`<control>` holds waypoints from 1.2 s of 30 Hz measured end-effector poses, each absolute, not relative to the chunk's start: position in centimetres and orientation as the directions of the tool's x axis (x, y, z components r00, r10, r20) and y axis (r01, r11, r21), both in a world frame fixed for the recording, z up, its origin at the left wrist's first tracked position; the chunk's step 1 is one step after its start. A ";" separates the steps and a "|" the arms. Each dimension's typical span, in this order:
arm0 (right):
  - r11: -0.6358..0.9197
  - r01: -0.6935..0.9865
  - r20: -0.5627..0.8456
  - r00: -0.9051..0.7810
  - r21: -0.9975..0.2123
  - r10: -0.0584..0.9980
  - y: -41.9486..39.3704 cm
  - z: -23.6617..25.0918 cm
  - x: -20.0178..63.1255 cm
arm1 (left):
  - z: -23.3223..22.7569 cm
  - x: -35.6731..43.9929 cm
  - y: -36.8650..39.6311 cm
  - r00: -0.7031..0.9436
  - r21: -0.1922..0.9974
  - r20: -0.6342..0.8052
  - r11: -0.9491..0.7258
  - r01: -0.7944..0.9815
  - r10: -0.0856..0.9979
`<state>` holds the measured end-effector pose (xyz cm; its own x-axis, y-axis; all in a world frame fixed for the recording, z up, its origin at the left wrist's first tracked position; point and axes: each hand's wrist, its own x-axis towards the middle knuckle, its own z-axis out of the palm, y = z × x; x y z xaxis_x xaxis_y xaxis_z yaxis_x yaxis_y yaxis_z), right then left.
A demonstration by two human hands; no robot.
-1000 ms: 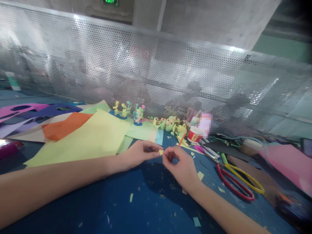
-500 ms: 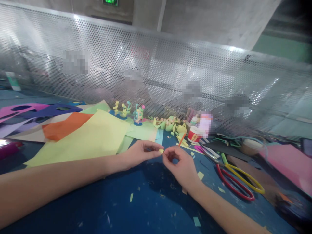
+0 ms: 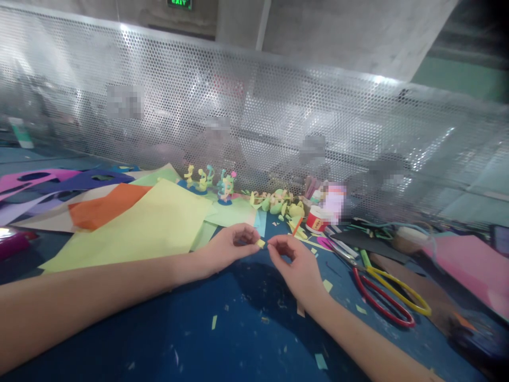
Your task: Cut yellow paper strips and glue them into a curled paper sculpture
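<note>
My left hand (image 3: pixel 234 245) pinches a small piece of yellow paper (image 3: pixel 261 243) between thumb and fingertips, low over the blue tabletop. Just to its right, my right hand (image 3: pixel 296 265) has its thumb and forefinger curled together, a small gap away from the yellow piece. I cannot make out anything in the right fingertips. An orange stick (image 3: pixel 297 226) shows behind the right hand; whether that hand holds it or it lies beyond is unclear. Small paper scraps (image 3: pixel 214 322) lie on the table around both hands.
Yellow-green paper sheets (image 3: pixel 139 228) and an orange sheet (image 3: pixel 111 204) lie left. Small paper figures (image 3: pixel 225 188) stand at the back beside a red-and-white tub (image 3: pixel 317 219). Large scissors (image 3: pixel 382 297) with red and yellow handles lie right. A perforated metal screen (image 3: pixel 159 106) runs behind.
My hands have parted slightly at the fingertips. The right fingers have come off the yellow piece, which stays in the left hand. Left fingers have lifted a little.
</note>
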<state>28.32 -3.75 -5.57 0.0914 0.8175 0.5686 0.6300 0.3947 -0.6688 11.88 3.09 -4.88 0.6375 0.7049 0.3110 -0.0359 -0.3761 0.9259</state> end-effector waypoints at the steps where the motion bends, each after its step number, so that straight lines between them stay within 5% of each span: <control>1: 0.394 0.629 0.570 0.097 -0.670 0.816 -3.7 -5.6 28.3 | -4.8 11.9 3.1 0.641 0.928 0.307 -0.370 -0.039 0.703; 22: 0.412 0.748 0.612 -0.010 -0.521 0.791 -4.3 -5.2 28.1 | -5.7 11.9 3.5 0.683 0.971 0.216 -0.224 -0.079 0.698; 36: 0.466 0.870 0.717 -0.222 -0.159 0.661 -4.5 -5.5 28.0 | -5.5 11.9 3.2 0.775 0.987 0.138 -0.152 -0.056 0.617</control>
<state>28.00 -4.47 -5.51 -0.2224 0.6609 0.7168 0.8705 0.4657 -0.1593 11.90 3.17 -5.49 0.7748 0.6169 0.1385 -0.0558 -0.1515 0.9869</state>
